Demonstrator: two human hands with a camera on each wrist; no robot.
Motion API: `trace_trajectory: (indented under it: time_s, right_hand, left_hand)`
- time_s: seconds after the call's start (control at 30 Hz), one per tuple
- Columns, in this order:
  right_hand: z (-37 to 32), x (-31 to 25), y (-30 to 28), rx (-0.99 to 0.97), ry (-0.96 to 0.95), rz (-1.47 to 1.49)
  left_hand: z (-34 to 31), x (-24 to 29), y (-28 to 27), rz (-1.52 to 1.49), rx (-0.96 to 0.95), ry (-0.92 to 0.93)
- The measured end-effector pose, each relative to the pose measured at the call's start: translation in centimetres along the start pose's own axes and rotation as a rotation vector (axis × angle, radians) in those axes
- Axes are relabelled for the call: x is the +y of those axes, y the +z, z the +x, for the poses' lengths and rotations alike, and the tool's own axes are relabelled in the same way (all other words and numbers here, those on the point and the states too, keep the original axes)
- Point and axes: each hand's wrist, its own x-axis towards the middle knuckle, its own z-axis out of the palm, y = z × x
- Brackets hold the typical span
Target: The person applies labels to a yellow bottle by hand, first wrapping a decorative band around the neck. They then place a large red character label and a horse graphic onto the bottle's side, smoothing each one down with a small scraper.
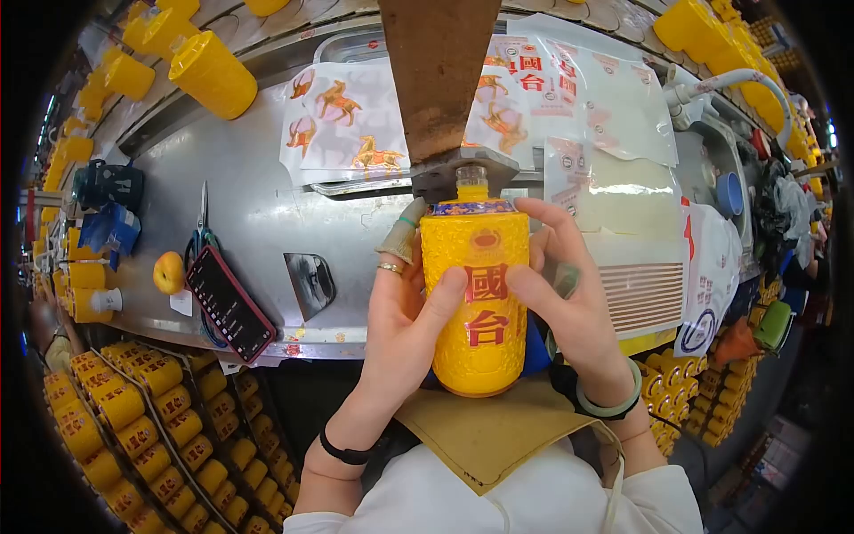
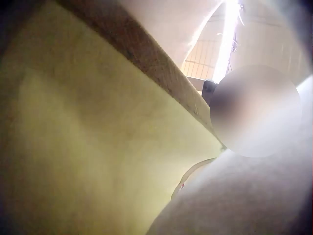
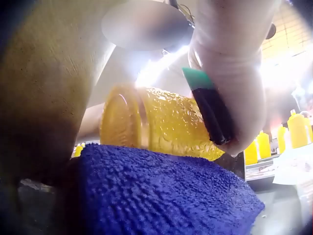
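Note:
A yellow textured bottle (image 1: 476, 356) with red characters and a clear glass neck lies between both hands in the head view, its neck by a metal bracket (image 1: 463, 164). My left hand (image 1: 405, 307) holds its left side, thumb on the label; a beige finger cot (image 1: 398, 238) covers one fingertip. My right hand (image 1: 574, 311) holds the other side, thumb beside the upper character. Tucked in the right fingers is a black piece with a green end (image 3: 211, 107). A blue towel (image 3: 166, 191) lies under the bottle. The left wrist view shows mostly the tan apron (image 2: 98, 132).
Horse sticker sheets (image 1: 342, 120) and red-lettered label sheets (image 1: 614, 107) lie behind the rusty post (image 1: 443, 71). Left on the metal table (image 1: 249, 205) are scissors (image 1: 203, 222), a phone (image 1: 233, 303) and a yellow fruit (image 1: 169, 272). Racked yellow bottles (image 1: 160, 369) stand below.

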Motion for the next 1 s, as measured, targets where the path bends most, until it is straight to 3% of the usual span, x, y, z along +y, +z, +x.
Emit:
trace_trajectory:
  time_s: [0.47, 0.53, 1.0]
  right_hand:
    - [0.1, -0.2, -0.1, -0.007, -0.011, -0.026]
    - [0.2, 0.3, -0.1, -0.007, -0.066, -0.064]
    - [1.2, -1.6, -1.1, -0.024, -0.011, -0.076]
  left_hand:
    - [0.0, 0.2, -0.5, -0.105, 0.039, -0.077]
    - [0.0, -0.1, -0.5, 0.019, -0.032, 0.006]
    - [0.0, 0.0, -0.1, 0.038, -0.019, 0.029]
